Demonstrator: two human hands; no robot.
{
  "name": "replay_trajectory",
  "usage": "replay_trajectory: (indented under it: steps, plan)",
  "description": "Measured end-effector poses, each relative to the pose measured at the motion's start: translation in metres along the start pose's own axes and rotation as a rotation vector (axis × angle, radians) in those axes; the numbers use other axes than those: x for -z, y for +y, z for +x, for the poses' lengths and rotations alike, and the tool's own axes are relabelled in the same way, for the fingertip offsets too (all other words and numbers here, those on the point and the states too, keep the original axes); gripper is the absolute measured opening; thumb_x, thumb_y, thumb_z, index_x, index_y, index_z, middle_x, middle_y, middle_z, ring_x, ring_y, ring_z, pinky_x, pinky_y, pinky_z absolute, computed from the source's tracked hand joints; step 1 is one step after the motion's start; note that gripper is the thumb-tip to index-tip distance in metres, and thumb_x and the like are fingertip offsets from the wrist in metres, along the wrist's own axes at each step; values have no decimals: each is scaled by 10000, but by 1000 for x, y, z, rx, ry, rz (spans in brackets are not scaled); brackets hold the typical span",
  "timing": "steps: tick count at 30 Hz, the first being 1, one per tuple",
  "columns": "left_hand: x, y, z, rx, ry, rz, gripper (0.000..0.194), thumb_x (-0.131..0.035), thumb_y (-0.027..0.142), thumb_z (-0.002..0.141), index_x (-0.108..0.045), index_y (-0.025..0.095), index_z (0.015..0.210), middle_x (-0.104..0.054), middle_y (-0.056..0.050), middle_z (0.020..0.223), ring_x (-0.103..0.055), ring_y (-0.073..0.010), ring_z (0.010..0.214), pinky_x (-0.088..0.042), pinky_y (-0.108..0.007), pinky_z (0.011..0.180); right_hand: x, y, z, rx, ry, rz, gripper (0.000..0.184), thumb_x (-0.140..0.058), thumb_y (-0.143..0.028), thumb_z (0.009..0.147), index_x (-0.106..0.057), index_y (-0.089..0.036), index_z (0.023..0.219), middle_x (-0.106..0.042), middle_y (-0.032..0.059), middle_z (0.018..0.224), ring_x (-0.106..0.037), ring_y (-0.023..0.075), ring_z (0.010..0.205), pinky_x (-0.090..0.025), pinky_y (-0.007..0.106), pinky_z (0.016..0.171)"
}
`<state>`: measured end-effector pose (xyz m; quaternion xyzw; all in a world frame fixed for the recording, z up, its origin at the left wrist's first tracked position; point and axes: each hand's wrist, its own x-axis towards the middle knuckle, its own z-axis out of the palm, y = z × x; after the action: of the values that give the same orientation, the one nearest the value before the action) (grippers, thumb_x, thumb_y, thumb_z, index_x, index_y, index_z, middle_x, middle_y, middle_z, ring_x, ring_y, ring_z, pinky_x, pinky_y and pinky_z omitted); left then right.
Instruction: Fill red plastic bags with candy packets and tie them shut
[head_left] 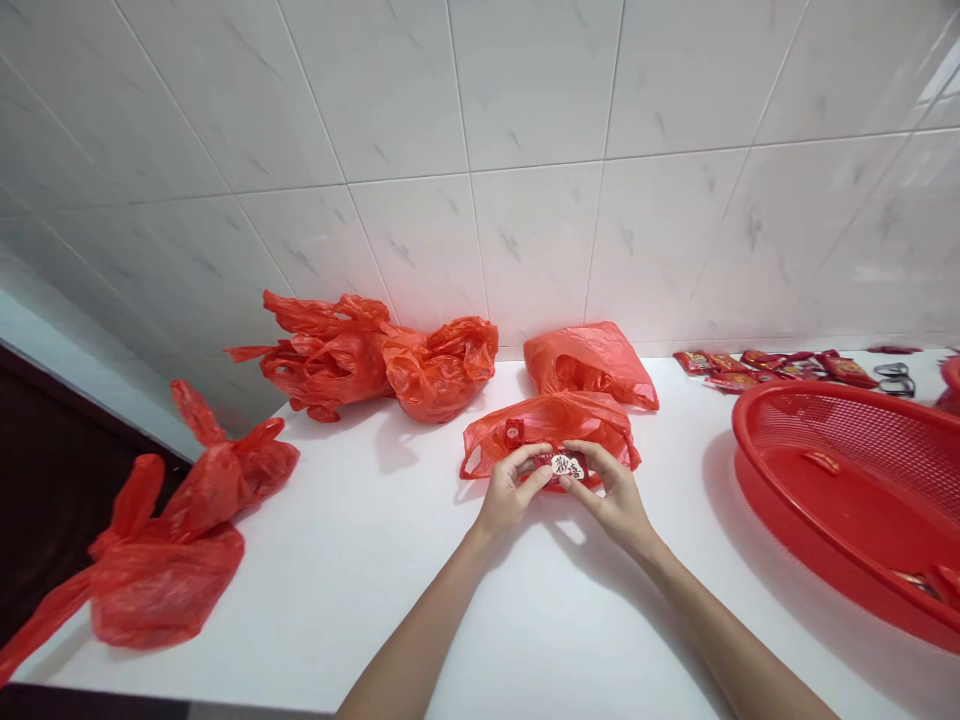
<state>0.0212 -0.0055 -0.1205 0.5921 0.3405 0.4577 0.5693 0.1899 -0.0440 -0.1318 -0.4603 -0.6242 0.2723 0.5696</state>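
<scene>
Between my two hands is a small red packet (pixel 568 466) with a white label and dark characters. My left hand (pixel 514 485) pinches its left end, and my right hand (pixel 611 492) grips its right end. Just beyond them an open red plastic bag (pixel 559 412) lies on the white table, its mouth facing me. Inside the bag's left part a small red packet (pixel 514 431) shows. The rest of the bag's contents is hidden behind my hands and the plastic.
Another red bag (pixel 592 360) lies behind, by the tiled wall. Bunched red bags (pixel 439 370) stand back left; tied bags (pixel 169 575) sit at the left edge. On the right is a red mesh basket (pixel 757 455) holding a few packets. Several red packets (pixel 780 367) and black-handled scissors (pixel 895 379) lie behind it.
</scene>
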Motion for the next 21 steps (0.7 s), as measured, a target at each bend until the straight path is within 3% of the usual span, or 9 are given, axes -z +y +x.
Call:
replay_trajectory:
  steps: [10, 21]
  plan:
    - [2, -9, 0, -71, 12, 116, 427, -761, 304, 762, -681, 173, 1161, -743, -84, 1017, -689, -213, 932, -559, -358, 882, 3, 1, 1, -25, 58, 9, 405, -706, -399, 872, -615, -239, 1233, -698, 73, 1139, -671, 233, 994, -566, 390, 886]
    - [1, -9, -1, -75, 46, 87, 404, -758, 305, 760, -696, 177, 1138, -753, -74, 975, -688, -202, 900, -567, -330, 831, 4, -3, 2, -72, 9, 86, 337, -648, -461, 923, -624, -237, 1173, -707, 68, 1065, -686, 227, 947, -572, 385, 875]
